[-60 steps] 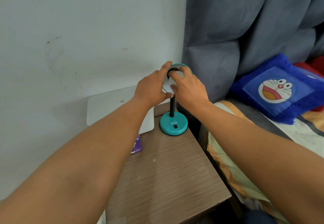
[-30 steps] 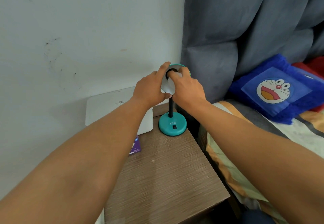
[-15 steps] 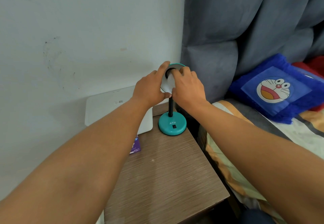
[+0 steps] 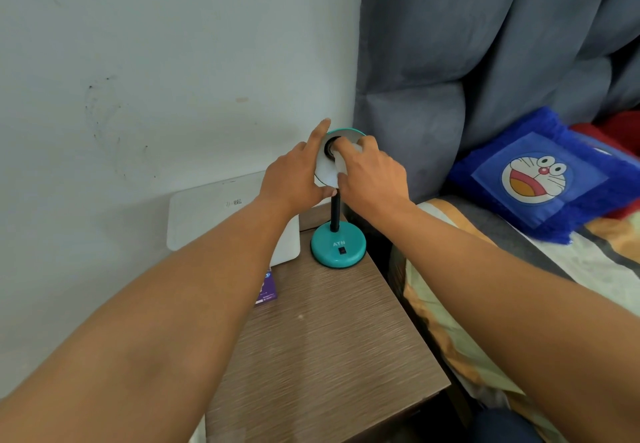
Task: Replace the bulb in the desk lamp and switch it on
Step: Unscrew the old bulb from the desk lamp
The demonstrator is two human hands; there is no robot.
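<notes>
Right hand shifted, grip now around bulb; left hand clasping shade rim

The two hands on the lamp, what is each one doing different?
The left hand wraps the outside edge of the lamp shade, index finger pointing up; the right hand reaches into the shade and pinches the white bulb. The left hand steadies; the right likely turns the bulb. Both hover above the teal base.
</notes>
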